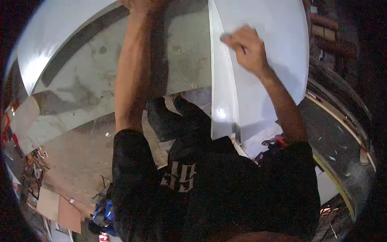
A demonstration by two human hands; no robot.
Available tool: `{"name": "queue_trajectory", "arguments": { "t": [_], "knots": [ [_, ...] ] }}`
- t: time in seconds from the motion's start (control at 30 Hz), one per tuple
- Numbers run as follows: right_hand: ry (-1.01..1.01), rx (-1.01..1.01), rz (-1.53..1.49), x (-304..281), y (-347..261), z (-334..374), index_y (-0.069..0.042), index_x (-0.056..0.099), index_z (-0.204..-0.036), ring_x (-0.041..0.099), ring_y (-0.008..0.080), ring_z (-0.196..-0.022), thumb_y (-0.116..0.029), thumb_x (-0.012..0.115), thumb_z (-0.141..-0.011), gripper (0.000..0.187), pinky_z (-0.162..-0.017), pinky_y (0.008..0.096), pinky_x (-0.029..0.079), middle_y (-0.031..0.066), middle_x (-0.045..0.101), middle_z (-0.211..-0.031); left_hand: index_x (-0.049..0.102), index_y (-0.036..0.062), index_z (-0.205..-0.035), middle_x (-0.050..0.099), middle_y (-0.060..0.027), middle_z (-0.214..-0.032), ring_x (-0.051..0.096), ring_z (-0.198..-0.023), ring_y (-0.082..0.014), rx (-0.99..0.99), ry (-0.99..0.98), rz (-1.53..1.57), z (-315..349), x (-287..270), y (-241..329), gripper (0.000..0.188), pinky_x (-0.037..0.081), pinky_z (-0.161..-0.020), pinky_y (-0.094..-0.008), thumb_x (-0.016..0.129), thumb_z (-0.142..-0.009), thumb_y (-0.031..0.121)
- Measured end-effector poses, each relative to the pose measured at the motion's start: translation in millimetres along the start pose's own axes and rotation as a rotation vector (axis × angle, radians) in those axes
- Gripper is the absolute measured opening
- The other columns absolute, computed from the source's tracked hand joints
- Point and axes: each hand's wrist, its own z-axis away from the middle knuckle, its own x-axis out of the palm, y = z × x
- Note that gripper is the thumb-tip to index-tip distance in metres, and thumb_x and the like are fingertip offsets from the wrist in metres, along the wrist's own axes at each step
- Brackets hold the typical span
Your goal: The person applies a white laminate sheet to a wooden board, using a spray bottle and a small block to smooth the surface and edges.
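My left arm reaches straight ahead over a worn grey-green work surface (185, 52). My left hand (143, 5) is at the top edge of the picture, near the dark edge of a white panel (52, 32); its fingers are cut off from view. My right hand (250, 50), slightly blurred, is in front of a large glossy white panel (278, 36) on the right. Its fingers are curled in towards the thumb, and a small dark tip shows at them, too blurred to name. A narrow white strip (223, 92) runs along that panel's near-left edge.
Below the work surface lies a brown floor (80, 149) with scraps. Flat brown boards (58, 207) and a blue bundle (105, 211) are at the lower left. On the right, a dark surface (334, 141) carries small pale bits, with a yellow-green edge (336, 181) near it.
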Motion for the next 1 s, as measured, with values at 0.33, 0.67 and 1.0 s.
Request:
{"name": "queue_trajectory", "arguments": {
  "t": [0.33, 0.67, 1.0],
  "knots": [
    [-0.097, -0.066, 0.061, -6.8, 6.0, 21.1, -0.006, 0.072, -0.092, 0.059, 0.0188, -0.077, 0.004, 0.063, -0.084, 0.016, -0.079, 0.0365, 0.042, 0.0052, 0.064, -0.078, 0.068, 0.008, -0.091, 0.07, -0.0049, -0.083, 0.065, -0.076, -0.022, -0.359, -0.073, 0.56, -6.1, -6.8, 13.4, 0.01, 0.052, -0.066, -0.0345, 0.069, -0.084, 0.016],
    [-0.128, -0.026, 0.026, -10.2, -14.3, 75.3, -0.015, 0.072, -0.099, 0.058, 0.0231, -0.075, 0.005, 0.06, -0.081, 0.03, -0.072, 0.0394, 0.041, 0.0049, 0.066, -0.085, 0.068, 0.0081, -0.091, 0.069, -0.0039, -0.084, 0.063, -0.076, -0.0215, 0.018, 0.051, 0.069, 3.0, 8.7, 2.6, 0.012, 0.052, -0.065, -0.0335, 0.07, -0.083, 0.016],
    [0.026, 0.047, -0.03, -9.4, 16.5, 3.0, -0.01, 0.071, -0.096, 0.061, 0.0247, -0.08, -0.002, 0.064, -0.086, 0.014, -0.076, 0.0375, 0.046, 0.0071, 0.064, -0.082, 0.067, 0.0087, -0.093, 0.068, -0.0032, -0.083, 0.063, -0.076, -0.0223, 0.053, 0.064, 0.042, 1.8, 8.7, 1.0, 0.015, 0.051, -0.066, -0.0345, 0.072, -0.079, 0.013]
  ]
}}
